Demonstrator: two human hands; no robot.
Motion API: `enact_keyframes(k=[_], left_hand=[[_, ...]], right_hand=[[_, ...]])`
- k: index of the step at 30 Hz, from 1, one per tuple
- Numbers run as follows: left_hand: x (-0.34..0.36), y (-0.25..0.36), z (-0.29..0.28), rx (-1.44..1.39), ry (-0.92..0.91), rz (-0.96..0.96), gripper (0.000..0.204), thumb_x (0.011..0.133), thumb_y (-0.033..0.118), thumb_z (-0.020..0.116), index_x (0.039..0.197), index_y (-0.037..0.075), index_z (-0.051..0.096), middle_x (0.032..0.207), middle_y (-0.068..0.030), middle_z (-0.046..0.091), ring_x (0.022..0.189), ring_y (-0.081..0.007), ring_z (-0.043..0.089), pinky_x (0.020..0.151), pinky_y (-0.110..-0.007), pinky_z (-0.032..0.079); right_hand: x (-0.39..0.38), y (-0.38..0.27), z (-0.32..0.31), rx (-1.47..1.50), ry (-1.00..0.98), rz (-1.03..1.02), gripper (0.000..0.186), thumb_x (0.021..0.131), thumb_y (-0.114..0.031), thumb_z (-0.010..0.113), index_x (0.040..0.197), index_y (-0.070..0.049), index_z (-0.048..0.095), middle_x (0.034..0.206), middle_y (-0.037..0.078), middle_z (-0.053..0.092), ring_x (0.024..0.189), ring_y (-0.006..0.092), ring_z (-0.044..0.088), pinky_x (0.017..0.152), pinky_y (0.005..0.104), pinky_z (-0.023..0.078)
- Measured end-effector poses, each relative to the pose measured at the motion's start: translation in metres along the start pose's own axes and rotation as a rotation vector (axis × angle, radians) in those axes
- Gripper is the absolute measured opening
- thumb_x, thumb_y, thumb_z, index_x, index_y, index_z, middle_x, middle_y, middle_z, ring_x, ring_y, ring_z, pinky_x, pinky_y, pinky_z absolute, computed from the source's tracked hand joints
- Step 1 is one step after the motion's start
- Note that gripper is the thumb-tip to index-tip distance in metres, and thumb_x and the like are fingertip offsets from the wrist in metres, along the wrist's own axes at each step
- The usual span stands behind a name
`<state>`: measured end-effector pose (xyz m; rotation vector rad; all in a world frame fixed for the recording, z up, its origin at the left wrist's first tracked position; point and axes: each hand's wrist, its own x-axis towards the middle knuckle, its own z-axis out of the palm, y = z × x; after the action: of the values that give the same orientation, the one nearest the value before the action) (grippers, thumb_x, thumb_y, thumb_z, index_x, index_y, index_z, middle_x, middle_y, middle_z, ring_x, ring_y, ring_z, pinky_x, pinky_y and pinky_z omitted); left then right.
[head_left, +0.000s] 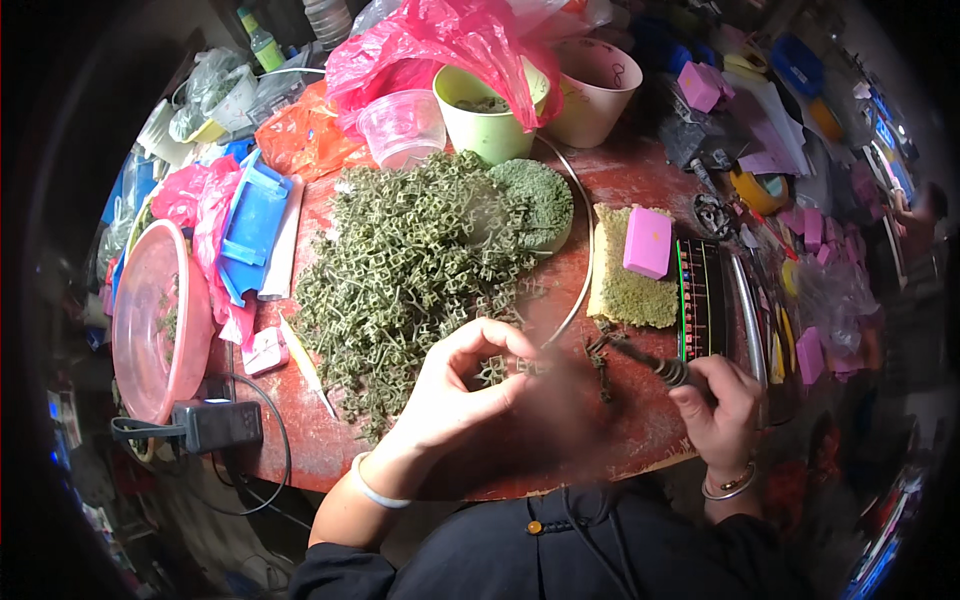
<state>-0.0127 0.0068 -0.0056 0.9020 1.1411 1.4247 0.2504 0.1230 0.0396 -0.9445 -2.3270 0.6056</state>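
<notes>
My left hand (452,392) is at the front of the red table, thumb and forefinger curled around a small olive-green square-framed piece (495,370). In my right hand (728,405) is a dark pen-like tool (668,368) with a ribbed grip, its tip pointing left toward a few loose green bits (603,375). Beyond my left hand spreads a large heap of similar olive-green pieces (400,260) on thin stems. A blurred patch between my hands hides part of the table.
A round green textured mass (540,205) adjoins the heap. Right of it, a pink block (648,242) rests on a yellowish sponge-like pad (620,295), near a black tray (700,300). Tubs, including a light-green one (485,125), stand behind. A pink basin (150,320) and black adapter (225,425) lie left.
</notes>
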Motion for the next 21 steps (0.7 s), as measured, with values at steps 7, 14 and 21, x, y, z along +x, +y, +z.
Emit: enact_keyframes(k=[7,14,21], left_hand=[[0.0,-0.002,0.0,-0.031,-0.024,0.023,0.023,0.083,0.0,0.074,0.102,0.005,0.06,0.101,-0.0074,0.066,0.095,-0.015,0.061,0.086,-0.029,0.05],[0.0,-0.002,-0.001,-0.027,-0.041,0.024,0.022,0.084,0.001,0.074,0.101,0.004,0.06,0.101,-0.0082,0.066,0.095,-0.015,0.062,0.084,-0.029,0.05],[-0.001,-0.002,0.0,-0.013,-0.028,0.026,0.022,0.084,0.002,0.074,0.101,0.004,0.06,0.101,-0.0084,0.066,0.094,-0.015,0.062,0.084,-0.029,0.05]], right_hand=[[0.0,0.0,0.013,0.014,-0.055,-0.164,0.04,0.082,-0.039,0.08,0.079,-0.005,0.06,0.062,0.005,0.055,0.05,0.0211,0.056,0.046,0.0329,0.042],[0.0,-0.001,0.016,-0.01,-0.087,-0.168,0.039,0.082,-0.038,0.08,0.078,-0.005,0.059,0.062,0.004,0.054,0.05,0.0219,0.057,0.046,0.034,0.042],[0.0,-0.001,0.015,-0.022,-0.104,-0.171,0.039,0.082,-0.038,0.08,0.078,-0.005,0.059,0.062,0.005,0.055,0.05,0.0225,0.057,0.046,0.0346,0.042]])
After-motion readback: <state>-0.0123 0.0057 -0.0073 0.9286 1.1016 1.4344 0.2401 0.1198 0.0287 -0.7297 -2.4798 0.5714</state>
